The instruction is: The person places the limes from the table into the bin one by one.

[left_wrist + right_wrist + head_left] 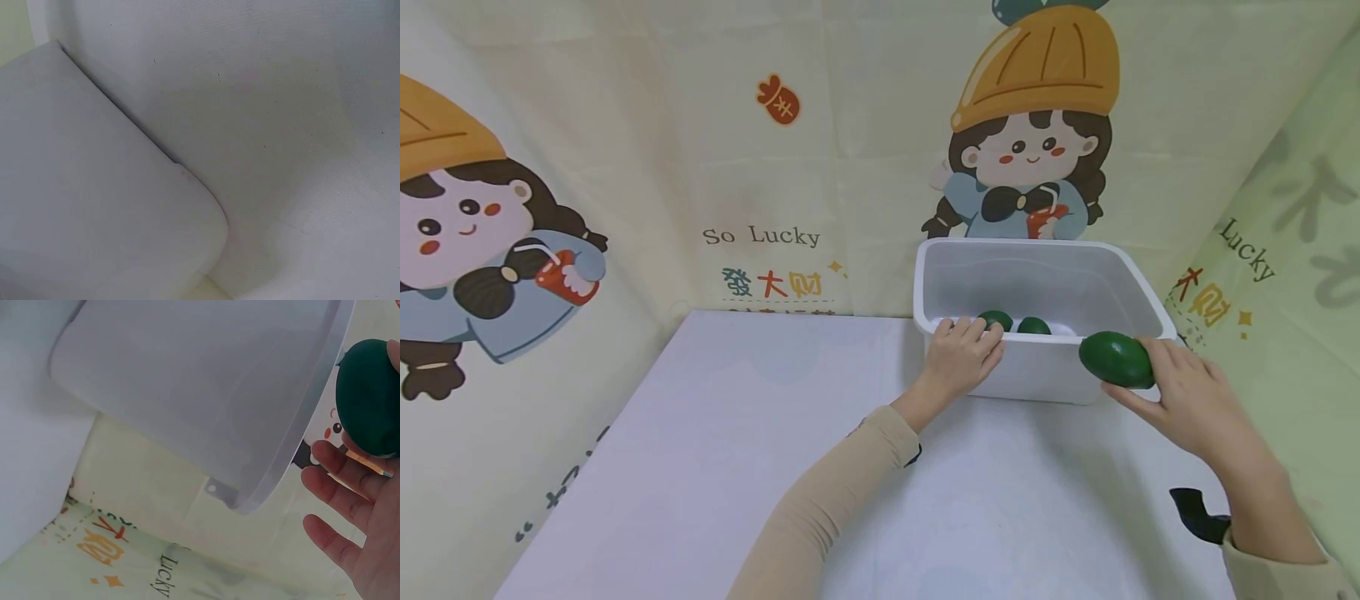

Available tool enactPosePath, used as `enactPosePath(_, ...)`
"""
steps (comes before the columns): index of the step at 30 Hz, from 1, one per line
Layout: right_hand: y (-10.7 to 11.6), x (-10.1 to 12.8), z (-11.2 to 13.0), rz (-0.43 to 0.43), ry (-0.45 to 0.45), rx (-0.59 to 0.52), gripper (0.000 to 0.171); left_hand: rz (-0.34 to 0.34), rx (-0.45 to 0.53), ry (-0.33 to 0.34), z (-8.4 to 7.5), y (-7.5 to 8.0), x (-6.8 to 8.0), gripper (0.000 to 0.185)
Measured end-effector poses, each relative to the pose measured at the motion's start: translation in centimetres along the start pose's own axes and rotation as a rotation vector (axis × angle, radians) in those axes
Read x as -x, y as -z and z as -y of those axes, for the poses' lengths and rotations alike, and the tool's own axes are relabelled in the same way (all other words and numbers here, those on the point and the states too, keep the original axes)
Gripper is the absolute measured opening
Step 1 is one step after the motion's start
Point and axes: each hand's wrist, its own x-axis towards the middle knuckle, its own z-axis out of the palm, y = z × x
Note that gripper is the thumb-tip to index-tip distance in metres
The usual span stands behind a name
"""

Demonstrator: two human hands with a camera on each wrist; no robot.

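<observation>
1. The green avocado (1116,359) sat in the right hand (1191,404) in the head view, fingers curled round it, held at the near right corner of the white plastic bin (1120,275), level with the rim. The left hand (958,358) rested on the bin's near wall, fingers hooked over the rim. Two more green avocados (1015,323) lay inside the bin, which stood on the white desk (737,433). The backdrop (760,167) read "So Lucky" above Chinese characters, with "Lucky" again on the green panel at the right.
2. The left wrist view showed only the bin's pale wall (112,187) and the desk surface; that hand's grip could not be told there.
3. In the right wrist view the avocado (369,394) lay against the right hand's fingers (350,481), beside the bin's rim (312,419). "Lucky" showed on the backdrop below.
</observation>
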Motion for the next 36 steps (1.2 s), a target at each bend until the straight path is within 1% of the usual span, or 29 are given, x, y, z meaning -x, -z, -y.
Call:
enactPosePath(8,0.5,-0.9,0.0,0.024,-0.026,-0.010,0.068,-0.002,0.003,-0.001,0.1,0.0,0.0,0.023)
enactPosePath(14,0.8,-1.6,-0.2,0.035,-0.040,-0.011,0.068,0.015,0.008,0.000,0.2,-0.1,0.0,0.023)
enactPosePath(25,1.0,-3.1,-0.8,0.050,-0.039,0.005,0.068,0.044,0.025,0.002,0.3,0.0,-0.2,0.023)
enactPosePath(36,1.0,-4.3,-1.2,0.077,-0.053,0.029,0.072,0.031,0.009,-0.005,0.4,0.0,-0.3,0.023)
